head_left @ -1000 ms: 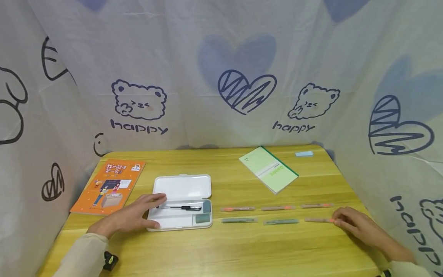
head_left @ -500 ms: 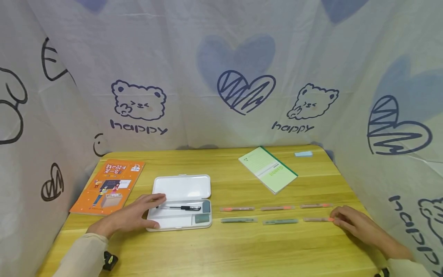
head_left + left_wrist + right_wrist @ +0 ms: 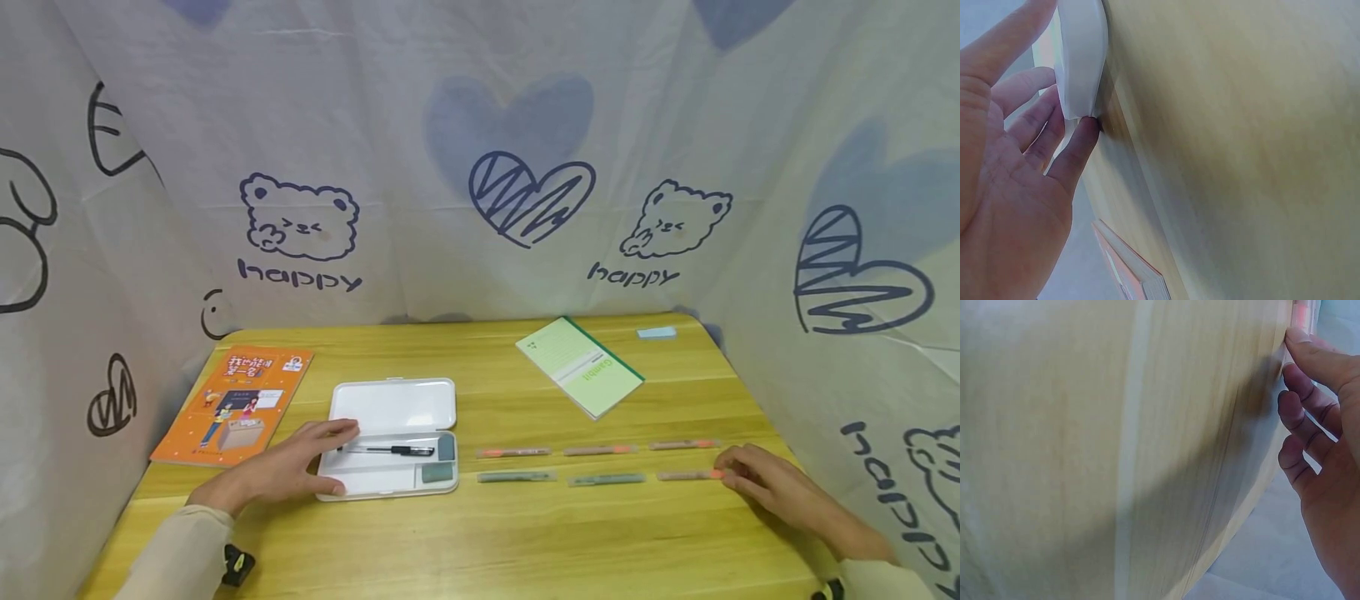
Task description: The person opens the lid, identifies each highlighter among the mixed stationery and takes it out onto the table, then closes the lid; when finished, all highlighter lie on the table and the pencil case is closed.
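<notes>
A white pencil case (image 3: 405,495) lies with its lid (image 3: 393,404) folded back. Inside are a black pen (image 3: 412,451) and two grey-green blocks (image 3: 437,473). My left hand (image 3: 277,467) holds the case's left end, thumb at the near corner and fingers towards the hinge. The left wrist view shows fingertips at the case's end wall (image 3: 1085,62). Far to the right, my right hand (image 3: 776,492) pinches the orange end of a slim brown pen (image 3: 682,476) lying on the table. In the right wrist view only its pinkish tip (image 3: 1300,314) shows.
Several sleeved pens, such as a green pen (image 3: 517,477) and a brown pen (image 3: 600,450), lie in two rows between the hands. An orange book (image 3: 232,408) is at left. A green notebook (image 3: 581,367) and small blue-white block (image 3: 657,332) lie behind. Cloth walls (image 3: 420,275) surround the table.
</notes>
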Motion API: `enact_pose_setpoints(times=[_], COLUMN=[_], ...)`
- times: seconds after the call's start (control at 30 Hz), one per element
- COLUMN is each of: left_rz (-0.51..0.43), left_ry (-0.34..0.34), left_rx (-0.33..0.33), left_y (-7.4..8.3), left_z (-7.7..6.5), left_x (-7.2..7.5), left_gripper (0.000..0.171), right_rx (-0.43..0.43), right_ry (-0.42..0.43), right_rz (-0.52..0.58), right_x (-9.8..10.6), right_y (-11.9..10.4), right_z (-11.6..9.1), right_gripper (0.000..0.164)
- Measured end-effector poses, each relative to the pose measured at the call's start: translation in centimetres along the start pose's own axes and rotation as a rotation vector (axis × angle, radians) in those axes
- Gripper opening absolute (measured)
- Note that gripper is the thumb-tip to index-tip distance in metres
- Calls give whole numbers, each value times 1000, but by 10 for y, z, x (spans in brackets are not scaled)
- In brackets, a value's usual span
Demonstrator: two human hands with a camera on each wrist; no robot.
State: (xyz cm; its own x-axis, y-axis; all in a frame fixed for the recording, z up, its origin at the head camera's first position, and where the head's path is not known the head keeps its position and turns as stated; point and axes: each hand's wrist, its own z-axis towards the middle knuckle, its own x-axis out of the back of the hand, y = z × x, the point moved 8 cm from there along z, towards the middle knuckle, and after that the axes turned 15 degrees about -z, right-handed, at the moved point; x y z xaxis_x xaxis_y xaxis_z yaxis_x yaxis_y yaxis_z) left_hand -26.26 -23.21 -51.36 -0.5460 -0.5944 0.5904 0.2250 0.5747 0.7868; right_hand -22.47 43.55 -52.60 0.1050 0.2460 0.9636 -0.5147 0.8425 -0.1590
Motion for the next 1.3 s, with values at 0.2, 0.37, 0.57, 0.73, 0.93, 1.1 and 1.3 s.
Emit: enact_pose_setpoints(times=[0.2, 0.37, 0.57, 0.73, 0.93, 1.1, 1.3], left_rz=[5, -1, -5, -8, -21, -15, -33], left_ry=[-2, -1, -9, -7, -8, 3, -1], left_rx=[-9, -6, -3, -2, 2, 15, 27], left_y=[1, 1, 1, 0, -5, -9, -5], left_z=[0, 0, 2, 1, -1, -2, 0], left_x=[0, 0, 0, 0, -2, 0, 0], left_gripper=[91, 91, 91, 91, 91, 91, 91], right_rx=[-4, -54, -135, -132, -131, -159, -107], right_ry=[-4, -8, 48, 99, 112, 167, 142], right_rz=[14, 44, 104, 80, 82, 137, 284], right_x=[2, 8, 29, 52, 61, 51, 17], right_y=[-1, 2, 7, -16, -68, -112, -173], right_z=[-1, -5, -4, 29, 82, 132, 186], right_gripper=[26, 24, 25, 25, 26, 27, 27])
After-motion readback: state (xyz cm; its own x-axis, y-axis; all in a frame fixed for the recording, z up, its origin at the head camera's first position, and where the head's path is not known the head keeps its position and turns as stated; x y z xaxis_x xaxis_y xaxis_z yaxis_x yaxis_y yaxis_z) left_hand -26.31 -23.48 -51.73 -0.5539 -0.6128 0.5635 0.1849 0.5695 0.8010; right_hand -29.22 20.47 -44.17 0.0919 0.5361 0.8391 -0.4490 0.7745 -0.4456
